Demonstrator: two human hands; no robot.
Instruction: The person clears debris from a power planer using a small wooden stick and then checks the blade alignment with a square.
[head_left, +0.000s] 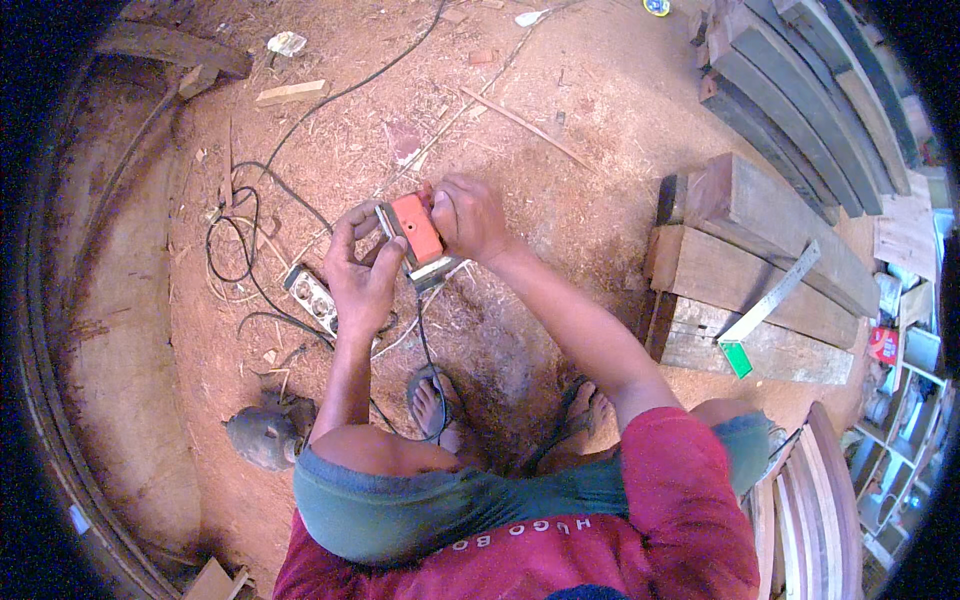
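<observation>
An orange corded power tool with a flat base, seemingly a sheet sander [415, 228], is held up above the ground between my hands and tilted on its side. My right hand [472, 218] is closed around its far right part. At its left edge, my left hand [362, 268] pinches the flat base between thumb and fingers. What lies on the base's underside is hard to make out. A black power cord [424, 335] hangs from the tool toward my feet.
A white power strip [312, 298] and tangled cables [235, 235] lie left of my hands. To the right are stacked wooden beams [745, 270], with a try square [770, 295] on top. A dark rounded machine [265, 437] sits by my left knee. Shavings litter the dirt floor.
</observation>
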